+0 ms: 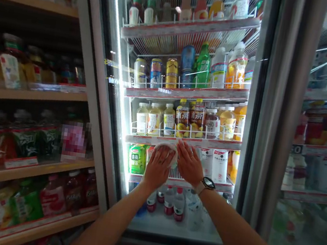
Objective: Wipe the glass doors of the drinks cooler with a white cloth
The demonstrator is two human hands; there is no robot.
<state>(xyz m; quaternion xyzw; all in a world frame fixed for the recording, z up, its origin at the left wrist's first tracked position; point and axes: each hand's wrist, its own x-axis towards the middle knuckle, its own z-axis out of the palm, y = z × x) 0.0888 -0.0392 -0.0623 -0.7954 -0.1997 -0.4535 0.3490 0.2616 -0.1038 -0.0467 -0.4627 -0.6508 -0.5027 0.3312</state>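
Both of my arms reach forward to the glass door (143, 225) of a lit drinks cooler. My left hand (159, 166) presses a crumpled white cloth (174, 161) to the glass, fingers pointing up over it. To its right, my right hand (189, 164) lies flat with its fingers stretched out, its fingertips close to the cloth's edge. Whether they touch the cloth, I cannot tell. A watch (208, 183) sits on the right wrist. Behind the hands is a shelf with a green carton (136, 159) and white cartons (220, 165).
Inside the cooler, shelves carry bottled tea (182, 119), cans (171, 73) and a green bottle (203, 65). On the left, wooden shelves (22, 175) hold several bottles. A metal door frame (286, 115) stands at right, beside another cooler door.
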